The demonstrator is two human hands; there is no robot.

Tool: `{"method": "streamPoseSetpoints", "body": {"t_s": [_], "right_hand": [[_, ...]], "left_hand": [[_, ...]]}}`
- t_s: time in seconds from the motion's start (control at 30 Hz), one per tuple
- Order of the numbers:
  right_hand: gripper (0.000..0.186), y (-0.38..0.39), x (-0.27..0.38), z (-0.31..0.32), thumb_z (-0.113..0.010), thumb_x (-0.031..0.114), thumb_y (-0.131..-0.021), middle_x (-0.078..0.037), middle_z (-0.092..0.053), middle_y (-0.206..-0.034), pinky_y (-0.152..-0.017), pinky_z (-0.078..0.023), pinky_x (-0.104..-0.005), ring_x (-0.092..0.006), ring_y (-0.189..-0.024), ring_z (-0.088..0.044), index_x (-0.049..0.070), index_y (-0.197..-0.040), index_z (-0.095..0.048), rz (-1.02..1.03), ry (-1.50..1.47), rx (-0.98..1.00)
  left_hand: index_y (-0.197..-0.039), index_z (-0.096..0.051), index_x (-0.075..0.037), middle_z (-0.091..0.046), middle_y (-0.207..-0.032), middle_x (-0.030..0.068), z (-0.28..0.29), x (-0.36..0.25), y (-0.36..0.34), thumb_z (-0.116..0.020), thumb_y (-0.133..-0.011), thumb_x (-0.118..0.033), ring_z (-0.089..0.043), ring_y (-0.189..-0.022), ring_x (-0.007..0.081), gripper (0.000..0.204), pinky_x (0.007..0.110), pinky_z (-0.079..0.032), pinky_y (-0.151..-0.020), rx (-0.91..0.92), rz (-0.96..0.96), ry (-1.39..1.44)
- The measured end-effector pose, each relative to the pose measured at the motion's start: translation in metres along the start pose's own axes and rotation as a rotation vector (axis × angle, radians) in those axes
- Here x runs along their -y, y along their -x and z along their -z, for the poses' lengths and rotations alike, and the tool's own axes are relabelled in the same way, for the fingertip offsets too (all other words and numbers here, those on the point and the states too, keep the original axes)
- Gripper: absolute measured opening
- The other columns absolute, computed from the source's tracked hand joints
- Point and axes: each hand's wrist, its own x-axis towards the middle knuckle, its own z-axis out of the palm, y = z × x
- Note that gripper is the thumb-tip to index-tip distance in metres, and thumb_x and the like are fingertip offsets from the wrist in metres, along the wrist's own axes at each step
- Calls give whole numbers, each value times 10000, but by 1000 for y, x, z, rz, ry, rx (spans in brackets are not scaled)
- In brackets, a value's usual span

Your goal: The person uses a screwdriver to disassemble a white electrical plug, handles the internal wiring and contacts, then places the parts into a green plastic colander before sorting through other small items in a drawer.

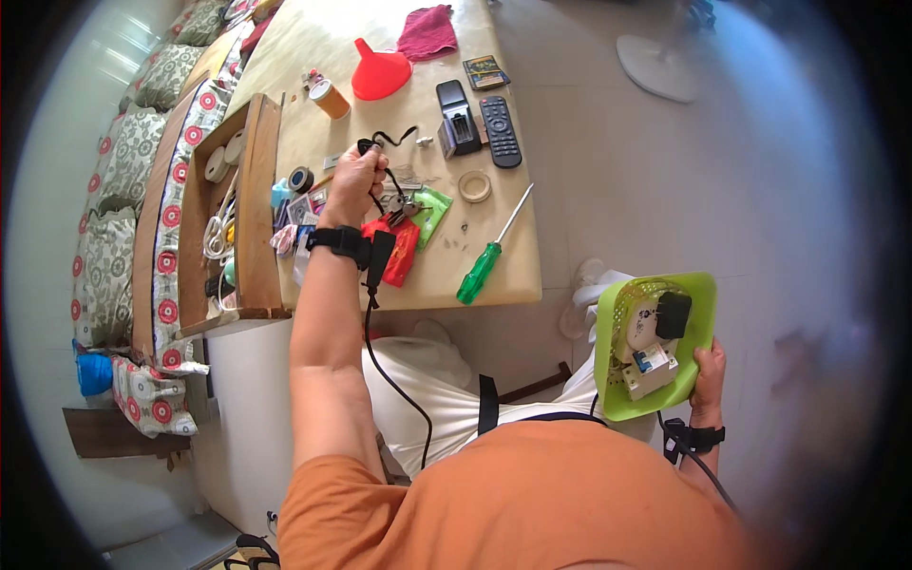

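Note:
My left hand (357, 177) is over the table, its fingers closed on a black cord (390, 141). One end of the cord curls out past the fingertips, and another stretch runs down toward a bunch of small metal things like keys (409, 209). Beneath and beside that wrist lie a red packet (403, 255) and a green packet (434, 215). Off the table's right side, my right hand (708, 375) grips the edge of a lime-green plastic basket (704, 313). Inside it are a black plug-in adapter (674, 314) and a white circuit breaker (650, 369).
A wooden drawer (258, 204) with white cables sits on the table's left side. Around the table lie a green screwdriver (481, 273), a tape roll (474, 186), a remote control (501, 131), a black device (458, 118), a red funnel (380, 74) and an orange bottle (329, 99).

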Motion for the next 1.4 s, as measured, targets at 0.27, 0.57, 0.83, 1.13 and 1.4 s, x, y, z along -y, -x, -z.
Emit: {"method": "streamPoseSetpoints", "body": {"t_s": [0.27, 0.57, 0.83, 1.13, 1.4], "right_hand": [[314, 0, -6, 5, -462, 98, -769, -62, -589, -881, -680, -471, -242, -125, -727, -560, -30, -1046, -538, 5, -37, 7], [300, -6, -11, 7, -446, 95, -804, -86, -597, -924, -710, -476, -270, -162, -784, -583, -31, -1063, -527, 29, 43, 78], [286, -9, -1, -3, -457, 102, -828, -102, -594, -976, -726, -487, -289, -185, -814, -597, -25, -1076, -523, 52, 69, 88], [261, -9, -10, -10, -490, 86, -798, -55, -616, -880, -676, -485, -242, -123, -741, -585, -5, -1031, -566, 70, 92, 141], [293, -1, -2, -2, -472, 83, -786, -49, -614, -890, -686, -485, -240, -113, -743, -581, -12, -1048, -563, 25, 54, 43]], "left_hand": [[-950, -453, -108, -371, -625, -51, 30, -10, 99, -375, -973, -279, -307, -485, 63, 190, 199, -282, -401, 231, -27, 742], [-782, -412, -144, -285, -560, -64, 87, -1, 235, -417, -940, -402, -281, -471, 63, 302, 198, -238, -374, 84, -164, 581], [-698, -403, -129, -359, -563, -40, 193, 62, 334, -494, -911, -377, -279, -437, 56, 339, 201, -240, -390, -398, -50, 307], [-1037, -547, 56, -615, -891, 122, 273, 244, 284, -531, -859, -417, -610, -787, 216, 506, 312, -491, -695, -857, 182, -920], [-1052, -586, -2, -598, -948, 118, 82, 94, 208, -575, -853, -108, -593, -806, 207, 225, 295, -480, -732, -379, -448, -645]]}}
